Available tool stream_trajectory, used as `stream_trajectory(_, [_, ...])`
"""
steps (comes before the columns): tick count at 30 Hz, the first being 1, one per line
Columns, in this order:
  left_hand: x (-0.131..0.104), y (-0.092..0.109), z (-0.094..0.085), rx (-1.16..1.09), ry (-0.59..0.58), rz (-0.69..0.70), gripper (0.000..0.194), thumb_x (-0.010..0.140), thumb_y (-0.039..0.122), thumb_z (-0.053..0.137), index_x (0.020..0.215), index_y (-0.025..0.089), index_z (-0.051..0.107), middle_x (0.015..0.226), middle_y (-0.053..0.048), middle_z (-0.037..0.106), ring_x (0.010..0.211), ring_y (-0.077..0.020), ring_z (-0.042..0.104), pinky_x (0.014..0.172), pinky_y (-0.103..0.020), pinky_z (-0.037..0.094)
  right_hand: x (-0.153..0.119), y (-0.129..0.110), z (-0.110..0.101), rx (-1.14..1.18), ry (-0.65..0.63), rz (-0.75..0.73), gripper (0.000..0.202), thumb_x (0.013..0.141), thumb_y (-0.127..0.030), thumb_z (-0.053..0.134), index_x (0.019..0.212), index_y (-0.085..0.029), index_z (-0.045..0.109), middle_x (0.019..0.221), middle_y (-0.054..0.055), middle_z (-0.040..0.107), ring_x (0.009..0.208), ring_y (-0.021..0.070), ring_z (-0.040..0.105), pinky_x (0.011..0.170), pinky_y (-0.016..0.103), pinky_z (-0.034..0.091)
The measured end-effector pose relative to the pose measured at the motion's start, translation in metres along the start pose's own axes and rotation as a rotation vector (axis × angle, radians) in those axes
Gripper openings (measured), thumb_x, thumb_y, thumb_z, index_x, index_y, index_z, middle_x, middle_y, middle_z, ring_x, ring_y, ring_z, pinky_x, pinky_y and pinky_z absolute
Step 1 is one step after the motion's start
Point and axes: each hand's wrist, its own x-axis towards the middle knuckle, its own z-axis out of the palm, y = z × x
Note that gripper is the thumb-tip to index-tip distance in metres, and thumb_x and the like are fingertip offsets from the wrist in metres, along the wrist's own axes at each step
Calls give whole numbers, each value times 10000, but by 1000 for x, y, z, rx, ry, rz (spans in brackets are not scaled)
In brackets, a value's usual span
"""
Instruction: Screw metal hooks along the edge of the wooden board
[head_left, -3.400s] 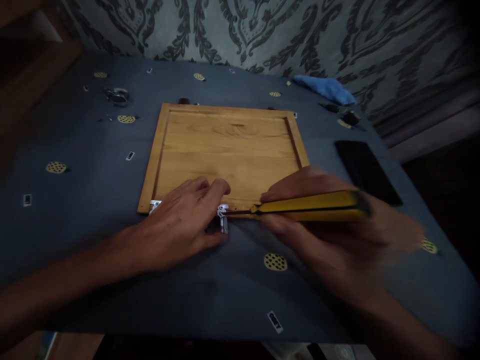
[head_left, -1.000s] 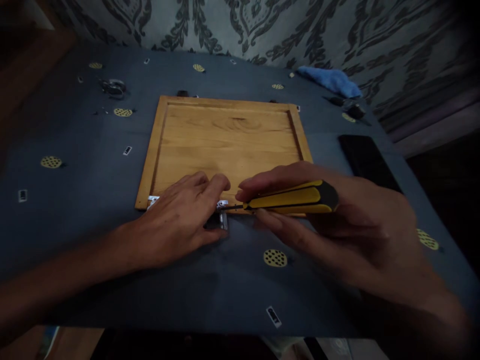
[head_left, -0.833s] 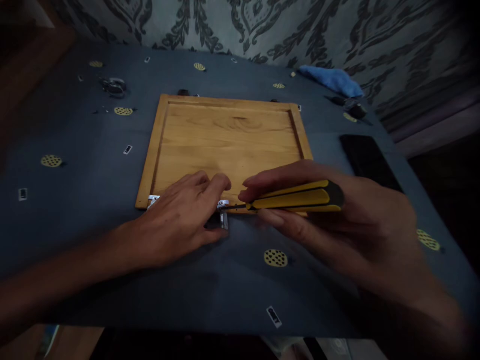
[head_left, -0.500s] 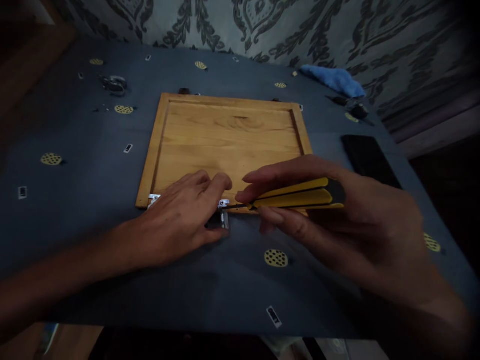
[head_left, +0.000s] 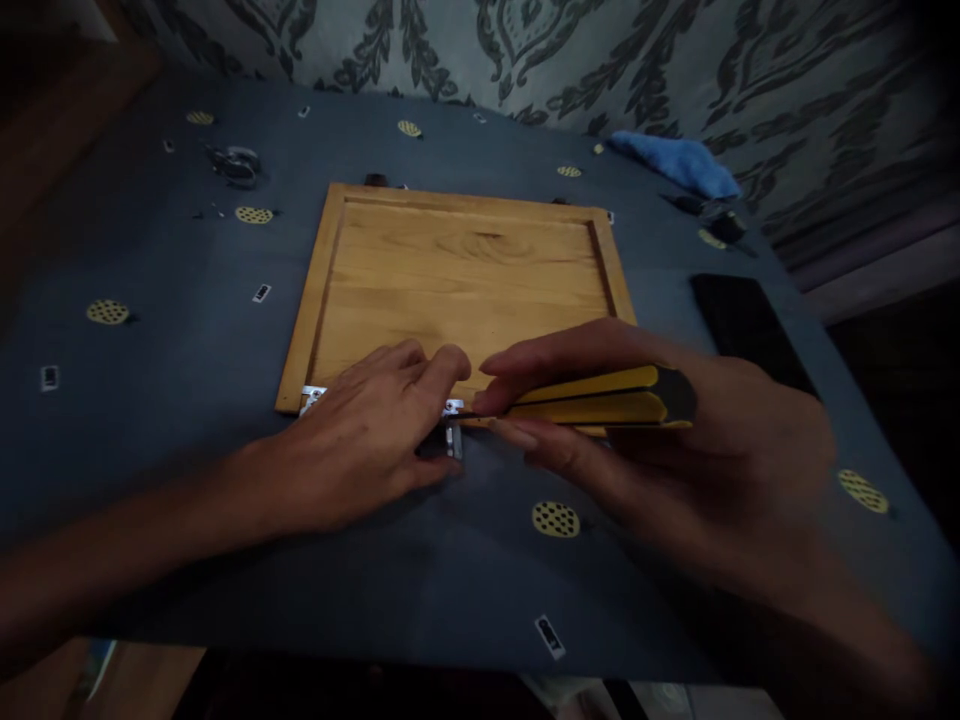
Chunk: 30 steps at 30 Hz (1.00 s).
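Observation:
A framed wooden panel [head_left: 465,275] lies flat on the table, its recessed face up. My left hand [head_left: 367,430] rests over its near edge, fingers curled and thumb below, gripping a shiny metal hinge-like fitting [head_left: 454,440] that is mostly hidden under the palm. Another bright end of metal [head_left: 313,396] shows left of the hand. In my right hand [head_left: 697,450] is a yellow-and-black screwdriver [head_left: 585,398], held nearly level by fingers and thumb. Its dark shaft points left, with the tip at the fitting beside my left thumb; exact contact cannot be made out.
A black phone [head_left: 750,325] lies to the right of the panel. Beyond it are a dark tool-like object [head_left: 724,222] and a blue cloth [head_left: 679,163] by the wall. A shiny metal item [head_left: 234,165] sits far left, near tiny loose pieces [head_left: 217,210].
The view has shifted slightly. My right hand has turned the screwdriver a little and moved its fingertips closer to the fitting. My left hand keeps its hold.

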Motion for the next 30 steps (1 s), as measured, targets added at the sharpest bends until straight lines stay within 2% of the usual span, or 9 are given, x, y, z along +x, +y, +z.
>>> stream_trajectory(6, [-3, -2, 0, 23, 14, 44, 343, 873, 352, 638, 1142, 232, 461, 1026, -50, 567, 1009, -264, 545, 833, -403, 484, 6, -6, -5, 5, -86, -37, 139, 931, -240, 660, 1060, -286, 638, 925, -54, 757, 811, 137, 739, 706, 223, 591])
stream_trajectory(11, [-3, -2, 2, 38, 35, 49, 305, 883, 350, 616, 1122, 229, 471, 1025, -55, 569, 994, -263, 552, 816, -398, 475, 12, -8, -7, 9, -152, -72, 119, 931, -206, 636, 1034, -264, 620, 937, -61, 745, 804, 112, 729, 612, 176, 554])
stream_trajectory(17, [-3, -3, 3, 38, 41, 45, 278, 858, 339, 639, 1054, 224, 479, 997, -45, 569, 965, -256, 554, 782, -393, 470, 14, -6, -10, 22, -190, -127, 131, 931, -188, 619, 1038, -262, 613, 962, -60, 743, 815, 98, 726, 621, 156, 559])
stream_trajectory(22, [-2, -5, 4, 39, 56, 60, 279, 859, 355, 643, 1040, 225, 475, 996, -39, 565, 959, -250, 555, 777, -383, 461, 14, -7, -9, 22, -194, -78, 110, 935, -213, 618, 1032, -263, 606, 936, -61, 750, 790, 121, 736, 519, 177, 537])
stream_trajectory(30, [-1, -4, 3, 41, 38, 40, 251, 843, 330, 636, 1014, 243, 475, 945, -34, 542, 922, -256, 554, 740, -392, 466, 15, -5, -12, -25, -233, -82, 168, 923, -232, 620, 1072, -309, 620, 918, -77, 758, 756, 149, 740, 541, 218, 561])
